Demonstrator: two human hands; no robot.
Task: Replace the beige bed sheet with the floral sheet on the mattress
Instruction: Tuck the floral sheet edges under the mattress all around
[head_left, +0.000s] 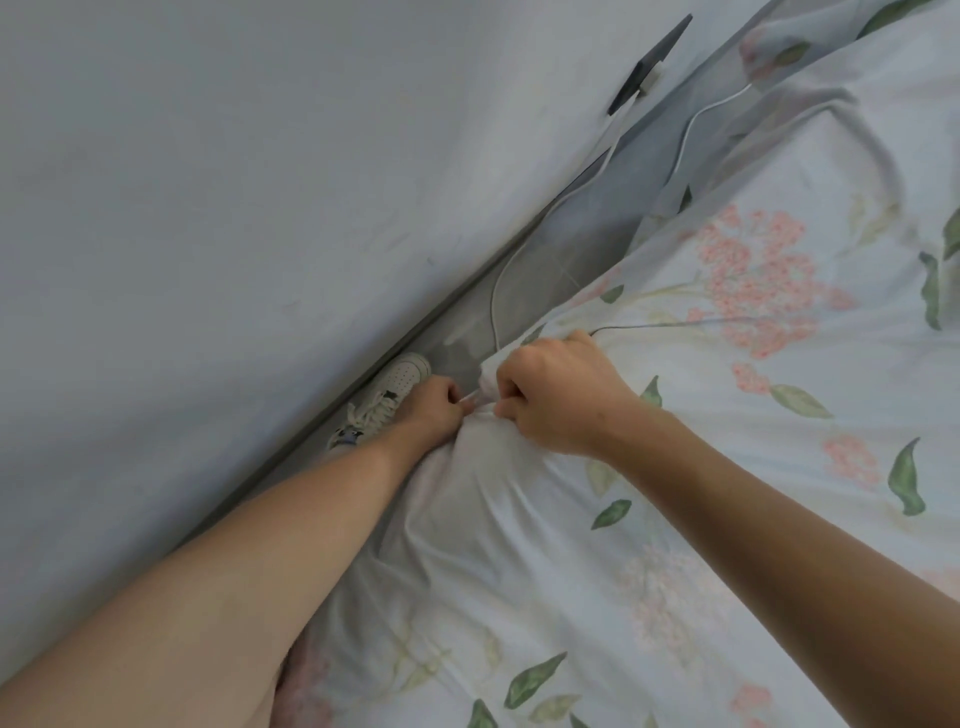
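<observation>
Both hands are bunched at the edge of the bed, close together, nearly touching. Left hand (434, 410) has fingers curled, pinching a small fold of the floral sheet (727, 467) at the corner. Right hand (556, 395) is a tight fist, knuckles up, gripping a gathered wad of the same sheet just beside the left. Cloth between and below the hands is pulled into a puffed, wrinkled mound, showing its paler side. Both forearms are bare and stretch in from the bottom of the view.

The floral sheet, light blue with pink flower clusters and green leaves, covers the mattress over the whole right side, with loose folds at the far end. Beige sheet not visible here.

Just beyond the left hand, a white sneaker (387, 397) stands on the floor (587, 228) in the narrow strip between bed and wall (234, 182). A white cable (524, 244) runs along that strip and up toward a dark flat item (649, 65) on the wall; can't tell what that is.
</observation>
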